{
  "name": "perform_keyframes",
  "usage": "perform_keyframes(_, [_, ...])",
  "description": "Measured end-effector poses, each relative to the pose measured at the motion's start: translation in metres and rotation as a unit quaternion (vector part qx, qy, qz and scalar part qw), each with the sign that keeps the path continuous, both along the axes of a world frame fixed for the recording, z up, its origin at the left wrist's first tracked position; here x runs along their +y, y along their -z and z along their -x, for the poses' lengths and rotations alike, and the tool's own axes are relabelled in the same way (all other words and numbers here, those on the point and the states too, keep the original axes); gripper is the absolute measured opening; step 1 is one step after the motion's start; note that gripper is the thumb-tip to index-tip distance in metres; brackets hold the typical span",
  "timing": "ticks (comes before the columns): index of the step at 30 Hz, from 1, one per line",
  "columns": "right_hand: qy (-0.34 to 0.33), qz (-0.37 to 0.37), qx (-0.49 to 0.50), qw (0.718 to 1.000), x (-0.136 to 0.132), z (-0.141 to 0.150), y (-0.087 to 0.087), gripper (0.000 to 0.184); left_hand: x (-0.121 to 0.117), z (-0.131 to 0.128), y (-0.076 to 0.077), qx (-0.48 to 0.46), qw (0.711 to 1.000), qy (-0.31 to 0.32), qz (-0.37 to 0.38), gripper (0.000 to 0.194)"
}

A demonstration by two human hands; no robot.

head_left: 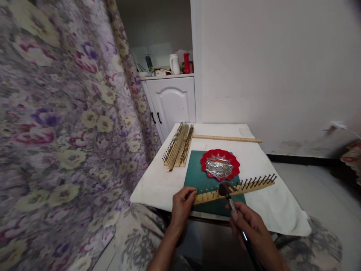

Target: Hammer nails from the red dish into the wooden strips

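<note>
A wooden strip (210, 197) lies slantwise over a green mat (194, 167). Short pale nails stand along its left part, and long dark screws or nails (255, 182) rise in rows from its right part. My left hand (182, 205) is at the strip's left end, thumb and forefinger pinched together; what sits between the fingertips is too small to make out. My right hand (248, 224) is wrapped round the handle of a hammer (225, 189), whose dark head is over the middle of the strip and hides part of it. Beyond stands a red scalloped dish (205, 168) full of loose silver nails (219, 167).
Several strips studded with dark nails (179, 145) lie at the table's far left. A bare-looking wooden strip (225, 139) lies across the back of the white-covered table (158, 184). A floral curtain (84, 113) hangs at left; a white cabinet (172, 99) stands behind.
</note>
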State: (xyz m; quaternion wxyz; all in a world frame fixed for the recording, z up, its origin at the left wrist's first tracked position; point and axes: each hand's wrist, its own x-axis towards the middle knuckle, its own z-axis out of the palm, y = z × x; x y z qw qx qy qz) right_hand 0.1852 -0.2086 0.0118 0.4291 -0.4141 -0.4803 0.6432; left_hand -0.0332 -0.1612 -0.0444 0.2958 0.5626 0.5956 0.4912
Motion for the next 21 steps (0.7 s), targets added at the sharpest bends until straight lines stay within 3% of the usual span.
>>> perform_keyframes(13, [-0.005, -0.003, 0.006, 1.0, 0.001, 0.001, -0.002, 0.03, -0.004, -0.001, 0.001, 0.063, 0.996, 0.03, -0.057, 0.017])
perform_keyframes(21, [-0.071, -0.01, 0.015, 0.997, 0.014, 0.024, 0.001, 0.028, -0.003, -0.002, -0.001, 0.051, 0.996, 0.03, -0.065, 0.016])
